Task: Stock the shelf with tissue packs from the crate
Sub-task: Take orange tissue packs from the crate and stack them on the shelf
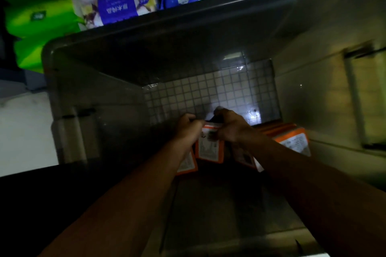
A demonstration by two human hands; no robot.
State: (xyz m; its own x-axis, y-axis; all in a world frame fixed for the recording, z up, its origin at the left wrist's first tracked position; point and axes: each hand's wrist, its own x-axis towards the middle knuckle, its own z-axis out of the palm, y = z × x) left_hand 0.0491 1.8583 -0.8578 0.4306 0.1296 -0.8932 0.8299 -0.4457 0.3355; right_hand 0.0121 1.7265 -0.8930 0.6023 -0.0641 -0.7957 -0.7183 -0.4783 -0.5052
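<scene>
Dim room: our L hand [189, 129] & R hand [231, 129] grip one orange pack [208, 149] in grey crate [104, 100] w/ grid floor.

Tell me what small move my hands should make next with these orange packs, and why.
Probably lift them straight up. The left hand and right hand grip the tops of the orange packs deep in the grey crate, whose walls stand high around them, so the packs likely must clear its rim before heading to the blue packs beyond.
</scene>
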